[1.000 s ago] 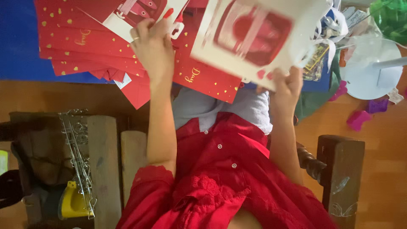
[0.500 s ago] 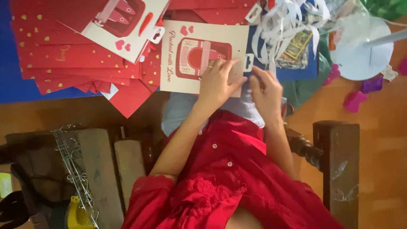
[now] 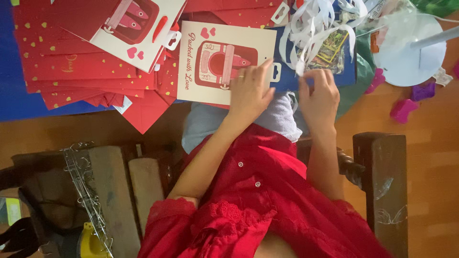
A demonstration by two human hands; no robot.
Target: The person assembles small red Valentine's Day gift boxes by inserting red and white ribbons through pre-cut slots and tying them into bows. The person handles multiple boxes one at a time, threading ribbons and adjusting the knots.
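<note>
A cream card (image 3: pixel 205 67) printed with a red tin and hearts lies on the blue table (image 3: pixel 19 107) in front of me. My left hand (image 3: pixel 248 91), a ring on one finger, rests flat on the card's right end beside its hang hole. My right hand (image 3: pixel 319 95) is at the table's near edge, fingertips pinched on a thin white strip below a tangle of white paper strips (image 3: pixel 315 24). A second cream card (image 3: pixel 129 24) lies tilted at the upper left, on a fanned stack of red envelopes with gold hearts (image 3: pixel 71 67).
A white round base with a grey pole (image 3: pixel 406 52) stands at the right. Pink and purple bits (image 3: pixel 404 110) lie on the wooden floor. A dark wooden chair arm (image 3: pixel 382 181) is at my right; wooden slats (image 3: pixel 105 191) and a wire rack (image 3: pixel 83 181) at my left.
The cream card, held up in both hands a second ago, now lies on the table. My right hand has left it and moved right to the white strips; my left stays on it.
</note>
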